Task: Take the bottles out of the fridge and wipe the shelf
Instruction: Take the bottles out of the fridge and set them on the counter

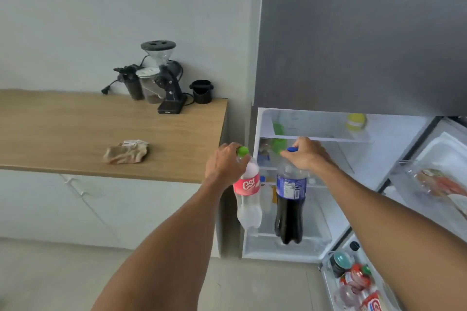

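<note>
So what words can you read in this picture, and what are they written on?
"est": white letters on the pink label of the clear bottle held by the left hand.
Dark cola bottle, held by the right hand: its blue label has small print and a barcode, too small to read.
Red packet in the fridge door: large white lettering, cut off and blurred, not readable.
Nothing else shows readable text.

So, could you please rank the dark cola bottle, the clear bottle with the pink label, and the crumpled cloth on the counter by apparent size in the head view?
1. Dark cola bottle
2. Clear bottle with the pink label, only slightly smaller
3. Crumpled cloth, though it lies farther away
</note>
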Demonstrator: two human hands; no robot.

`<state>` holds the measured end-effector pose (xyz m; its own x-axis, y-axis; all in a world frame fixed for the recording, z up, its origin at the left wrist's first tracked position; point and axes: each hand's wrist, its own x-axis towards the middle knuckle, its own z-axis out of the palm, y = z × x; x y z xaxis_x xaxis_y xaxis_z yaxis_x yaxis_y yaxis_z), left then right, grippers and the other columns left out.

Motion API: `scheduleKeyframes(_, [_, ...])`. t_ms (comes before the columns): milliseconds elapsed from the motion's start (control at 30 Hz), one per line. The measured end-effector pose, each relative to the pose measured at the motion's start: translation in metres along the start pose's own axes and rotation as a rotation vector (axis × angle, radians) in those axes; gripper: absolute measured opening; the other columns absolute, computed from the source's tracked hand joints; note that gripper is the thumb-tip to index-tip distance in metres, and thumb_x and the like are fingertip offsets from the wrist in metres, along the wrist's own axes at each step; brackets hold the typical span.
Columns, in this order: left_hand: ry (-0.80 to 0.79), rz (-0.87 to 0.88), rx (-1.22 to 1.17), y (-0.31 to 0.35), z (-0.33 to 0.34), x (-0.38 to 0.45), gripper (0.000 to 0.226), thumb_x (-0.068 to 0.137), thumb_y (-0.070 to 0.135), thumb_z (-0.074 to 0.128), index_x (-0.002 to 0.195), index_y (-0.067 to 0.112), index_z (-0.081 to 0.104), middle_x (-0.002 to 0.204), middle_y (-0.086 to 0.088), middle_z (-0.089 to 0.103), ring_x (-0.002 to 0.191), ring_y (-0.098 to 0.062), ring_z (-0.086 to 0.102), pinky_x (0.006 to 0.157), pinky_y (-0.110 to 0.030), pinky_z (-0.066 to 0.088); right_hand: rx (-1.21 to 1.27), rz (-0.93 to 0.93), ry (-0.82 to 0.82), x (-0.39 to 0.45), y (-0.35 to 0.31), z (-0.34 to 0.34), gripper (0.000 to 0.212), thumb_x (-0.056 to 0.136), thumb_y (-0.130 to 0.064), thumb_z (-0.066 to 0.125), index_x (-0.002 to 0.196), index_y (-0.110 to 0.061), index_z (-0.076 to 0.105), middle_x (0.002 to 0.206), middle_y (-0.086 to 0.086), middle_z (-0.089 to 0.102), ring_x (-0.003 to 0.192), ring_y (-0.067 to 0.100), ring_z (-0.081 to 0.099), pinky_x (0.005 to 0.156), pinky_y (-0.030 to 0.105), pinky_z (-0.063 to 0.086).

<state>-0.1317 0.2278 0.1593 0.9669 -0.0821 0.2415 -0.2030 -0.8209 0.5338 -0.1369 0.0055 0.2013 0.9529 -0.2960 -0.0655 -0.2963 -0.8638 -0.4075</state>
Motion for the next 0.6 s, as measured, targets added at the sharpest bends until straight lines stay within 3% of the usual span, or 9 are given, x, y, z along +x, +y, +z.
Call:
scheduleKeyframes(133, [-0.085,0.080,0.084,-0.058,-0.088,-0.009,0.039,0.094,0.045,0.068,0.122,0.018,0.068,0.113,-0.001,0.074,0.090,-0.014,0.064,0.070,-0.024,0.051,0.050,-0.167,-0.156,-0.032,-0.069,-0.001,0.042,0.077,-0.057,0.068,0.068,-0.016,0.062,0.070,0.006,0.065,0.063,0.024,0.060,0.059,0.029,0.046])
scheduleKeyframes(300, [-0.038,0.082,0.113,-0.115,-0.168,0.007,0.036,0.094,0.036,0.070,0.123,0.016,0.068,0.114,-0.001,0.073,0.091,-0.012,0.062,0.075,-0.025,0.047,0.047,-0.335,-0.127,-0.040,-0.160,-0.006,0.042,0.082,-0.054,0.066,0.089,-0.013,0.074,0.082,0.010,0.076,0.054,0.021,0.060,0.061,0.031,0.055])
scheduleKeyframes(367, [0.029,0.075,0.110,-0.138,-0.182,0.025,0.035,0.093,0.037,0.071,0.122,0.018,0.068,0.111,-0.001,0.073,0.092,-0.015,0.065,0.081,-0.031,0.051,0.059,-0.379,-0.100,-0.028,-0.192,0.001,0.042,0.080,-0.052,0.068,0.093,-0.013,0.074,0.087,0.010,0.076,0.059,0.021,0.062,0.064,0.032,0.054])
scheduleKeyframes(467, [0.098,0.070,0.083,-0.166,-0.190,0.056,0.034,0.094,0.034,0.070,0.123,0.018,0.067,0.110,0.000,0.070,0.092,-0.016,0.064,0.081,-0.031,0.050,0.090,-0.402,-0.064,0.002,-0.232,0.018,0.029,0.074,-0.053,0.072,0.083,-0.025,0.067,0.091,0.002,0.072,0.080,0.023,0.065,0.066,0.032,0.051])
scheduleKeyframes(600, [0.149,0.046,0.047,-0.194,-0.184,0.111,0.039,0.095,0.034,0.067,0.131,0.017,0.063,0.116,-0.003,0.066,0.098,-0.020,0.064,0.084,-0.032,0.050,0.104,-0.402,-0.008,0.055,-0.278,0.047,0.025,0.077,-0.051,0.068,0.081,-0.028,0.060,0.092,0.001,0.070,0.087,0.025,0.065,0.070,0.036,0.054])
